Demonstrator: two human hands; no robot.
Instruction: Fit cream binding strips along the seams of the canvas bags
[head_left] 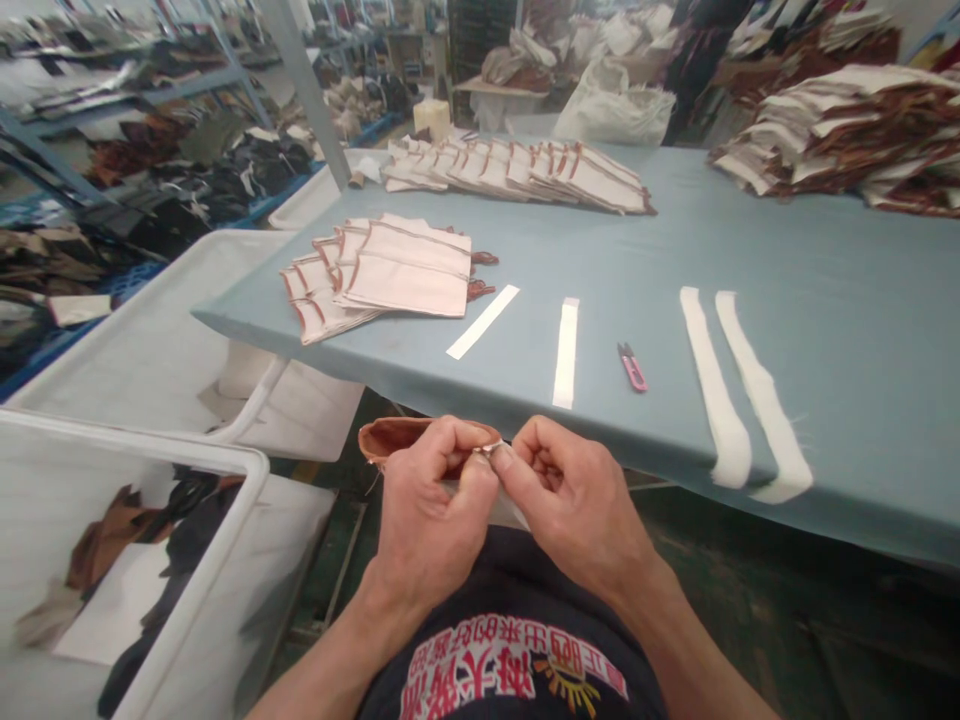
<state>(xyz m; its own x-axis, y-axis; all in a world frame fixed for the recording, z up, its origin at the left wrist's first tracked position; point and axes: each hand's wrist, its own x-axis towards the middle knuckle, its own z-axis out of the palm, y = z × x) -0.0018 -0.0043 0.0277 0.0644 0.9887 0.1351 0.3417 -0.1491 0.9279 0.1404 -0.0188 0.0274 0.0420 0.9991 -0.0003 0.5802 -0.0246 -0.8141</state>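
1. The brown pouch (390,436) is held in front of the body, near the close edge of the bench (637,270); from the pinched spot, its mouth gapes toward 9 o'clock.
2. The left hand (442,490) has its thumb and forefinger pinching the pouch's edge. The right hand (577,490) comes in from 3 o'clock, thumb tip pressed to the same spot, other fingers curled; whether they also pinch the edge, I cannot tell.
3. This looks like fine work on that edge — what sits between the thumbs is too small to make out. The left fingers would do best as a firm anchor right beside the spot, leaving the small movements to the right.
4. Short, light pushes of the right thumb should serve better than hard tugs, which could stretch or pucker the edge.
5. Tilting the spot toward 12 o'clock, clear of the knuckles, would give a better look.
6. Should a loose thread need trimming, the snips (632,368) lie at 2 o'clock on the bench — reach with the right hand, so the left can hold its place.
7. The panel stack (412,265) at 11 o'clock leaves room to work.
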